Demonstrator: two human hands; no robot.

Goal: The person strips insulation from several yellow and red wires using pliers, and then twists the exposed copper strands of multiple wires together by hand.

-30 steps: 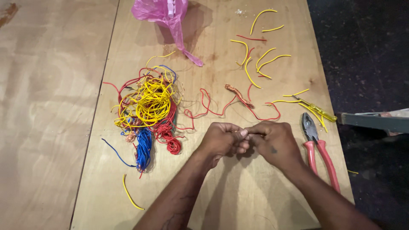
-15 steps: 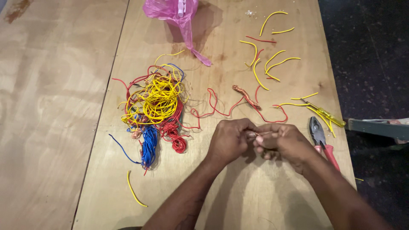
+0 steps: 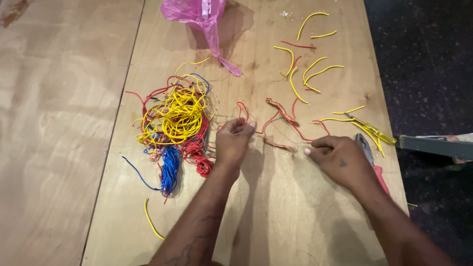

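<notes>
My left hand (image 3: 232,144) pinches a thin red wire (image 3: 270,120) between thumb and fingertips, just right of the wire tangle. My right hand (image 3: 337,158) is apart from it, to the right, its fingertips closed on the same red wire where it runs in from the left. A short bare copper strand (image 3: 279,145) lies on the plywood table (image 3: 276,212) between the two hands. A second twisted copper piece (image 3: 282,110) rests a little farther back.
A tangle of yellow, red and blue wire (image 3: 177,118) sits left of my left hand. At the back are a pink plastic bag (image 3: 197,12) and cut yellow wire pieces (image 3: 305,74). Red-handled pliers (image 3: 378,175) and a yellow screwdriver (image 3: 377,132) lie by the table's right edge.
My hands, joined together over the wire before, have drawn apart: the left toward the tangle, the right toward the pliers. The copper strand now lies between them.
</notes>
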